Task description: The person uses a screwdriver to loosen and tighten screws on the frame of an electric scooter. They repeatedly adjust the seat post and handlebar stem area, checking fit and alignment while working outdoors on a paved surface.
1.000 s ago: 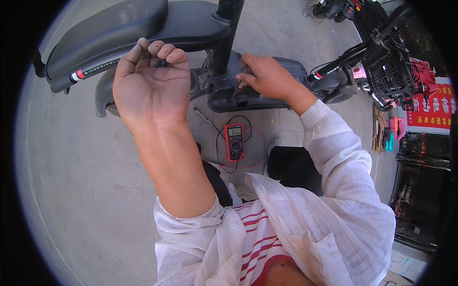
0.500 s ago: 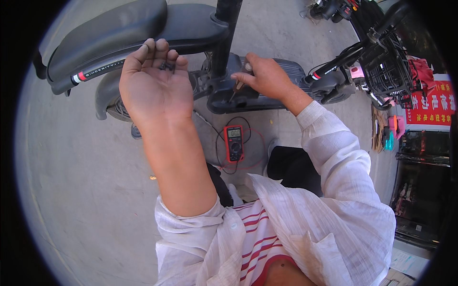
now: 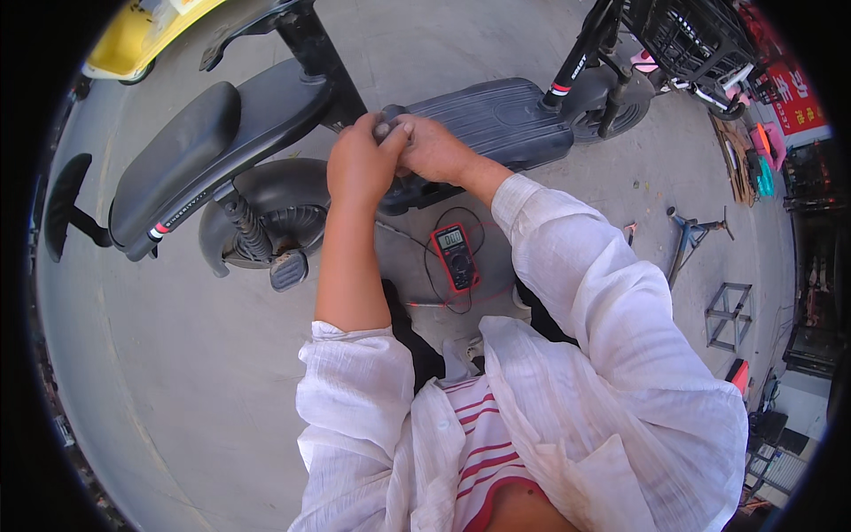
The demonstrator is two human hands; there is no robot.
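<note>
My left hand (image 3: 362, 164) and my right hand (image 3: 436, 152) meet over the middle of a black electric scooter (image 3: 496, 111), between its seat and its ribbed footboard. The left hand's fingers are curled, and what lies inside them is hidden. Closed as well, the right hand presses its thumb and fingers together against the left fingertips. Whatever it grips cannot be made out. On the ground below the hands lies a red and black multimeter (image 3: 456, 255), with its leads looped around it.
A black padded seat (image 3: 177, 137) stretches to the left above the rear wheel and a pedal (image 3: 289, 270). At the upper right is a black wire basket (image 3: 691, 44). Metal stands (image 3: 729, 315) rest on the ground at right; a yellow vehicle (image 3: 133, 40) stands at upper left.
My left palm was open and upturned with small dark pieces on it; now its fingers are curled. The right hand, which held a screwdriver at the scooter, has moved left to meet it. The view shifted.
</note>
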